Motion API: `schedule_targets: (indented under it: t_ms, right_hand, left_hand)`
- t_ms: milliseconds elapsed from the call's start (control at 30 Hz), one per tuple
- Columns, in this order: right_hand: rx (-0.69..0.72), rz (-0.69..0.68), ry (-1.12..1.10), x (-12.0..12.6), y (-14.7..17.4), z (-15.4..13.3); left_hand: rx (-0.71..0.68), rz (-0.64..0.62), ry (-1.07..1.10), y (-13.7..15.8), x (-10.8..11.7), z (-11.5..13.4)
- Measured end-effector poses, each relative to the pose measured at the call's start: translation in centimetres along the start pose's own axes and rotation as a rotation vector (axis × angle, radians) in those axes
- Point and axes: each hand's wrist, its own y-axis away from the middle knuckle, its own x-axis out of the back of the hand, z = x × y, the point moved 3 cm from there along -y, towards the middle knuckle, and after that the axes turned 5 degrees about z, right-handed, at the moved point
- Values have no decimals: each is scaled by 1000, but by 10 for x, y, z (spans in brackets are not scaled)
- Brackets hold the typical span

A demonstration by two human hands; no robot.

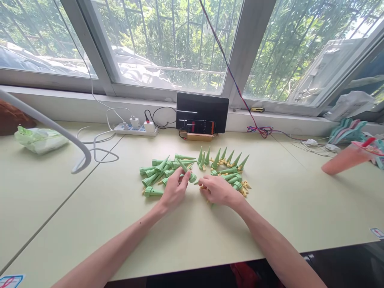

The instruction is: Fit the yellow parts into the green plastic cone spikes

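"What do we see of the person's own body?"

"A bare, slim-fingered left hand (pixel 175 188) and a bare right hand (pixel 220 191) of similar build."

"And the arms?"

"A long, smooth, uncovered left forearm (pixel 126 240) and a matching uncovered right forearm (pixel 270 236), both slender, both narrowing toward the wrist."

"Any markings?"

"One small, round, dark spot (pixel 140 223) on the left forearm, near the wrist."

"Clothing?"

"At the bottom, a crumpled red patch (pixel 246 275) shows amid black; I can't tell whether it is worn."
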Motion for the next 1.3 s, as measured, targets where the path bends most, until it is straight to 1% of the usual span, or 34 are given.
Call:
schedule_targets:
  t_ms: [100,200,300,367,500,633,733,800,900,1033,1300]
  right_hand:
    - [-20,-9,31,-3,-2,0]
    - [-13,11,64,-4,-3,-3]
    - [3,68,57,-3,-3,-6]
    - [-4,135,13,0,-3,-7]
    - [-24,342,-170,4,-2,-6]
    - [-53,554,-445,7,0,-8]
    - [-117,648,-641,7,1,-10]
    - [-144,654,-729,5,0,-11]
    - [-147,634,-796,1,-1,-12]
    - [-138,624,-794,-2,-1,-12]
    - [-188,614,-782,-3,-1,-11]
  left_hand:
    - [-4,-4,-5,0,0,0]
    - [-10,-5,2,0,0,0]
    - [-17,-2,4,0,0,-1]
    - [-20,4,3,-1,0,-2]
    - [-17,11,-4,-1,0,-1]
    - [3,3,9,-1,-1,1]
    - [10,-8,13,1,-2,4]
    - [3,-21,14,2,-4,5]
    - [0,-28,29,3,-5,5]
    - [2,-27,60,3,-7,6]
    - [-19,-38,89,3,-9,4]
